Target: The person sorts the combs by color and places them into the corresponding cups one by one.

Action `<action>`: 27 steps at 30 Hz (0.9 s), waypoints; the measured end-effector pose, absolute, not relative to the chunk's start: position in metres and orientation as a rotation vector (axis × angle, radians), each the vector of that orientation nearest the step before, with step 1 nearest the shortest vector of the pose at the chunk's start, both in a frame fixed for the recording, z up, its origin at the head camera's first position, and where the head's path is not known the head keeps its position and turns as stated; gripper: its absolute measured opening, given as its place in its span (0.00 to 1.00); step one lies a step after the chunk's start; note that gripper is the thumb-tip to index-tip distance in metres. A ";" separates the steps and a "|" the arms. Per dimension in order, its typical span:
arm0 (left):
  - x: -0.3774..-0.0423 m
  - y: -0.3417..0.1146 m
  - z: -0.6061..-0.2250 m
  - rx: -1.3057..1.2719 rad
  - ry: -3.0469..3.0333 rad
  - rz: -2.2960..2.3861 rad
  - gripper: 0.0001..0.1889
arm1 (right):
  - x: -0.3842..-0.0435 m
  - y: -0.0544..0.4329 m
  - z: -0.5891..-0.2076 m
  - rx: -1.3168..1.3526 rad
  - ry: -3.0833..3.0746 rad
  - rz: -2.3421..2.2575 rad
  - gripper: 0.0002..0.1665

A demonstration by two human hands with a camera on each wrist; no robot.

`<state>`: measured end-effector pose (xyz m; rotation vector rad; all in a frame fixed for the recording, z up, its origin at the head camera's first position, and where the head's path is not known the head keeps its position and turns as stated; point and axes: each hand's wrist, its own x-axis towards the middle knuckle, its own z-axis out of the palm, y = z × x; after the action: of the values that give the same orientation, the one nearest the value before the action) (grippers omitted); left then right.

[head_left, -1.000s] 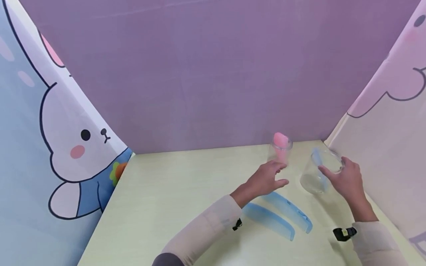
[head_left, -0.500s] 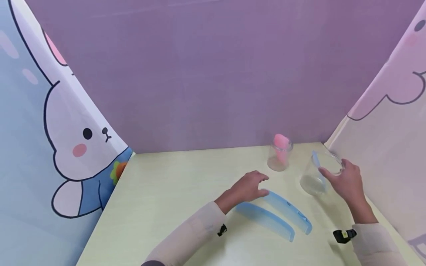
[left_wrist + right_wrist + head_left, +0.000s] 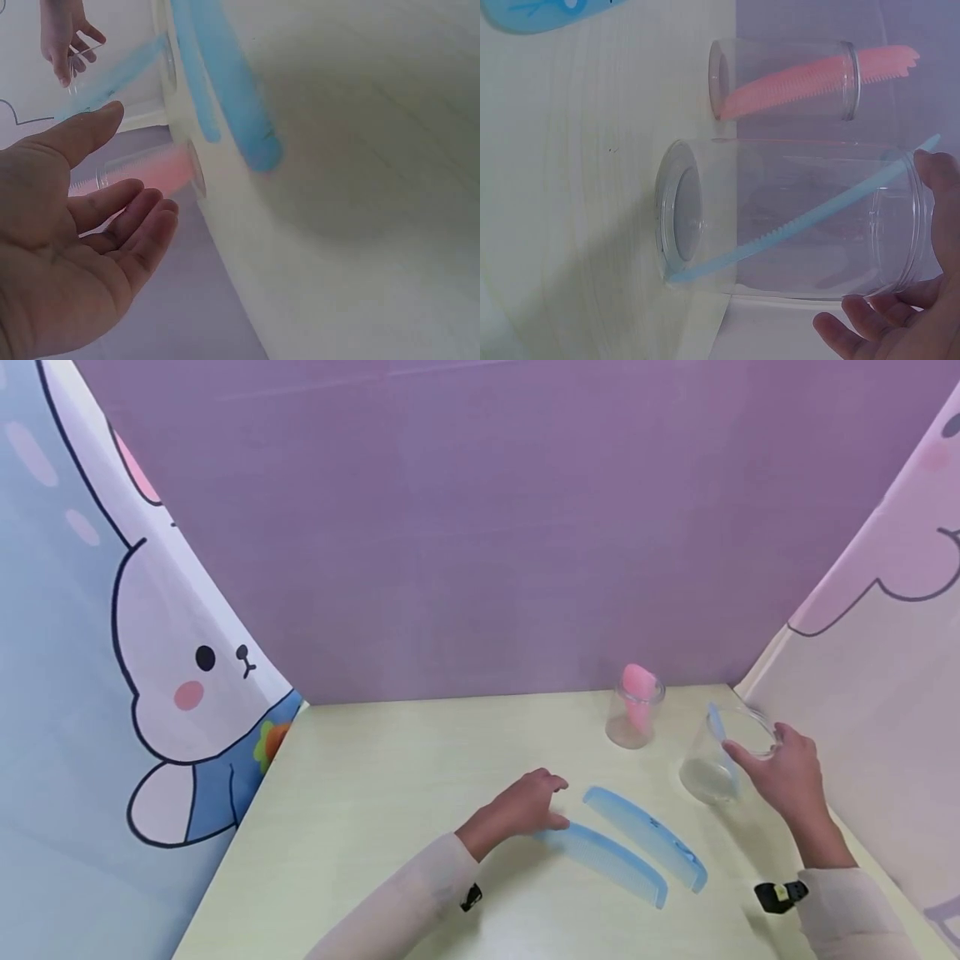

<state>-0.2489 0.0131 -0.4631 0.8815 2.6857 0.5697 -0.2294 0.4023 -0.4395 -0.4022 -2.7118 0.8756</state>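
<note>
At the far left, a rabbit-printed panel [image 3: 168,693] meets the side edge of the table [image 3: 375,760]. From that edge to the left hand [image 3: 521,804] runs a broad stretch of tabletop, ample for that arm. The left hand holds nothing: thumb and fingers stand apart, loosely bent, near the left end of the lower blue comb [image 3: 606,857]; the left wrist view shows no contact. That comb lies flat, the upper blue comb [image 3: 647,833] beside it across a narrow gap.

Step in hand, as judged: the left hand attends to the loose combs while the right steadies a jar. Lifting the lower blue comb would call for a low approach and a pinch at its end, sparing its neighbour.

The small jar [image 3: 621,731] stands upright near the back edge, before the purple wall [image 3: 480,527], a pink comb [image 3: 639,681] leaning inside. Right of it, the large jar [image 3: 697,777] contains a slanted blue comb [image 3: 715,722], tip above the rim. The right hand [image 3: 786,777] grips this jar across its rim. Beyond, the side panel [image 3: 892,710] rises close; room there is tight.
</note>
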 end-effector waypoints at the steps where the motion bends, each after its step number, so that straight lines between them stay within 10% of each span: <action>1: -0.248 0.012 -0.464 0.877 2.686 0.562 0.30 | -0.229 0.402 -0.440 -0.403 -2.712 0.875 0.61; 27: -0.229 0.000 -0.486 0.929 2.722 0.363 0.27 | -0.228 0.401 -0.439 -0.429 -2.715 0.879 0.61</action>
<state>-0.2291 0.0005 -0.4860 0.9288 2.7223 0.3634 -0.2285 0.4006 -0.4389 -0.4286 -2.7148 0.8792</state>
